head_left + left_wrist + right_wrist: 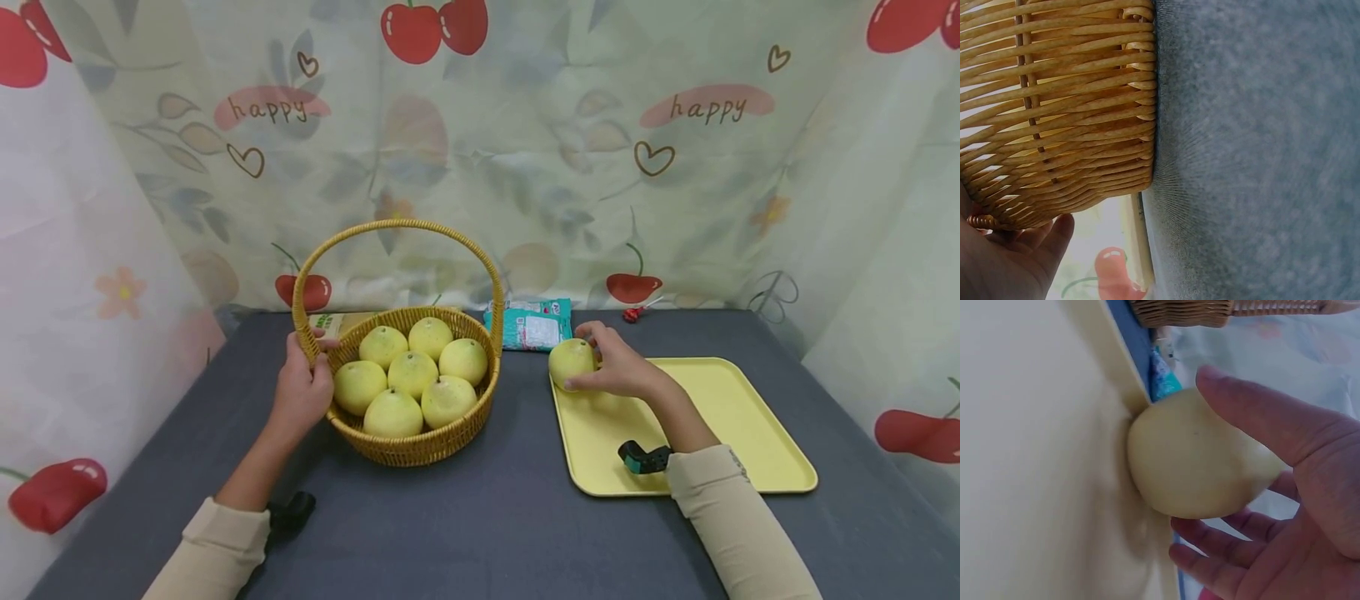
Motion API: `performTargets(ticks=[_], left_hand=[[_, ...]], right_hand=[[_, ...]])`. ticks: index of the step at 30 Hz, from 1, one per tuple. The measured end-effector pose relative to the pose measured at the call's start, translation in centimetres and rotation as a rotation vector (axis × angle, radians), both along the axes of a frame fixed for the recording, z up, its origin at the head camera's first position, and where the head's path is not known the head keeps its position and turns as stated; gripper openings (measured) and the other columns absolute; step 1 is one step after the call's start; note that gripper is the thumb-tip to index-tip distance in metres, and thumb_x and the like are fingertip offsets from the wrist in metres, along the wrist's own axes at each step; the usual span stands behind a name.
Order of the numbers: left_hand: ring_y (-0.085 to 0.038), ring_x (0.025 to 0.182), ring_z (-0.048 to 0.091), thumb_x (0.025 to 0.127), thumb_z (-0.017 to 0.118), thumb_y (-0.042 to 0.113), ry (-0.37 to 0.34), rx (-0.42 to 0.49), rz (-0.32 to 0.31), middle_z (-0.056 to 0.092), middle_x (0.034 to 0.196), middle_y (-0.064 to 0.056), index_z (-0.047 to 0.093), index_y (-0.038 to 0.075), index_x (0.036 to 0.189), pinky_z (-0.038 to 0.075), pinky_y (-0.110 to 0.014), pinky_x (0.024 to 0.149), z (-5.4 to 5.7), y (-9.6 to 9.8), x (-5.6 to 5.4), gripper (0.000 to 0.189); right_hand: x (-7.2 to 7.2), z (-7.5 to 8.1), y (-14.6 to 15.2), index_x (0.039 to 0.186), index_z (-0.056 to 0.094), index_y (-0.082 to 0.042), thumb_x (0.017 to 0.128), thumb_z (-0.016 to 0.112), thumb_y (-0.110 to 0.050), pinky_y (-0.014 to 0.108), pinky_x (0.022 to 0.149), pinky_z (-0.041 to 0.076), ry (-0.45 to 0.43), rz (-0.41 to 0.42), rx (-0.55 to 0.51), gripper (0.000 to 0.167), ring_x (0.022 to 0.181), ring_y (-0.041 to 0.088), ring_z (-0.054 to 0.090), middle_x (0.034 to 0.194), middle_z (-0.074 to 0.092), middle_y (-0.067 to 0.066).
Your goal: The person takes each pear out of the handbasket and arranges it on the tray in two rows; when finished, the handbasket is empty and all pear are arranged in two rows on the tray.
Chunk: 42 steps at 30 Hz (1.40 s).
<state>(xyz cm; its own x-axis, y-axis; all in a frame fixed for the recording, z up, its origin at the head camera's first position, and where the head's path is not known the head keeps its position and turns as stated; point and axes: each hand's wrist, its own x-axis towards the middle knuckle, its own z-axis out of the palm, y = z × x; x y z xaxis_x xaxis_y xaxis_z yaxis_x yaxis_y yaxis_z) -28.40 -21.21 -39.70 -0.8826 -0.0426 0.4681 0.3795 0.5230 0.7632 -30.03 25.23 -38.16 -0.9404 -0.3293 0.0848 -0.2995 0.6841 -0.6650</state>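
A wicker basket [408,452] with a tall arched handle stands left of centre, holding several pale yellow-green pomelos [412,374]. My left hand [302,387] grips its left side where the handle meets the rim; in the left wrist view, the thumb lies against the basket's woven wall [1079,119]. At the far left corner of a yellow tray [720,417], my right hand [618,362] holds one pomelo [572,363] between thumb and fingers. The right wrist view shows this pomelo [1191,456] close against the tray's surface, with the fingers curled under it.
Behind the basket and tray lie a teal packet [534,325] and a red-wrapped lollipop [633,315]. A brownish packet [341,322] is partly hidden by the basket. A dark grey cloth [480,533] covers the table, and printed curtains [480,167] enclose its back and sides.
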Motion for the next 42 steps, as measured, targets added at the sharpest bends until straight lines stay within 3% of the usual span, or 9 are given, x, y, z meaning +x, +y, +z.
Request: performTargets(ticks=[5, 12, 17, 25, 34, 42], left_hand=[[-0.043, 0.114, 0.055, 0.102, 0.035, -0.001, 0.005, 0.000, -0.005, 0.060, 0.125, -0.025, 0.035, -0.003, 0.135, 0.040, -0.051, 0.089, 0.0, 0.1, -0.2, 0.033], [-0.041, 0.112, 0.056, 0.101, 0.036, -0.002, 0.016, 0.001, -0.005, 0.061, 0.124, -0.024, 0.036, -0.003, 0.134, 0.038, -0.047, 0.086, 0.2, 0.2, -0.2, 0.033], [-0.041, 0.110, 0.056, 0.101, 0.037, -0.003, 0.016, -0.001, 0.001, 0.061, 0.124, -0.024, 0.036, -0.003, 0.134, 0.037, -0.046, 0.085, 0.2, 0.2, -0.3, 0.033], [-0.041, 0.112, 0.056, 0.103, 0.036, -0.001, -0.002, 0.002, -0.029, 0.061, 0.126, -0.024, 0.035, -0.001, 0.136, 0.039, -0.049, 0.088, 0.0, 0.9, -0.9, 0.033], [-0.042, 0.116, 0.054, 0.102, 0.036, -0.002, 0.010, 0.004, -0.016, 0.060, 0.126, -0.025, 0.035, -0.003, 0.135, 0.038, -0.050, 0.091, 0.0, 0.4, -0.5, 0.033], [-0.040, 0.113, 0.055, 0.103, 0.035, -0.001, -0.014, 0.004, 0.005, 0.061, 0.126, -0.024, 0.035, -0.002, 0.136, 0.037, -0.045, 0.087, 0.0, 0.2, 0.0, 0.033]], right_hand=[[0.4, 1.4, 0.7, 0.149, 0.031, 0.001, 0.085, 0.082, -0.028, 0.059, 0.100, 0.041, 0.020, 0.005, -0.042, 0.086, 0.126, 0.049, 0.046, 0.141, 0.036, 0.028], [2.0, 4.2, -0.9, 0.143, 0.044, -0.001, 0.088, 0.079, -0.022, 0.057, 0.101, 0.040, 0.209, 0.008, 0.008, 0.068, 0.127, 0.042, 0.048, 0.142, 0.044, 0.020], [3.4, 5.2, -3.6, 0.138, 0.055, -0.004, 0.089, 0.079, -0.022, 0.052, 0.100, 0.043, 0.270, 0.092, 0.054, 0.057, 0.123, 0.033, 0.054, 0.137, 0.055, 0.014], [4.2, 4.8, -8.3, 0.129, 0.062, -0.003, 0.088, 0.079, -0.020, 0.045, 0.096, 0.046, 0.369, 0.268, 0.065, 0.047, 0.115, 0.026, 0.057, 0.125, 0.062, 0.011], [4.2, 4.5, -13.7, 0.130, 0.063, -0.005, 0.092, 0.074, -0.035, 0.040, 0.086, 0.050, 0.310, 0.333, 0.193, 0.050, 0.104, 0.024, 0.064, 0.123, 0.065, 0.008], [3.8, 4.8, -16.8, 0.138, 0.059, -0.016, 0.091, 0.074, -0.040, 0.038, 0.093, 0.046, 0.140, 0.373, 0.368, 0.055, 0.119, 0.018, 0.056, 0.135, 0.059, 0.002]])
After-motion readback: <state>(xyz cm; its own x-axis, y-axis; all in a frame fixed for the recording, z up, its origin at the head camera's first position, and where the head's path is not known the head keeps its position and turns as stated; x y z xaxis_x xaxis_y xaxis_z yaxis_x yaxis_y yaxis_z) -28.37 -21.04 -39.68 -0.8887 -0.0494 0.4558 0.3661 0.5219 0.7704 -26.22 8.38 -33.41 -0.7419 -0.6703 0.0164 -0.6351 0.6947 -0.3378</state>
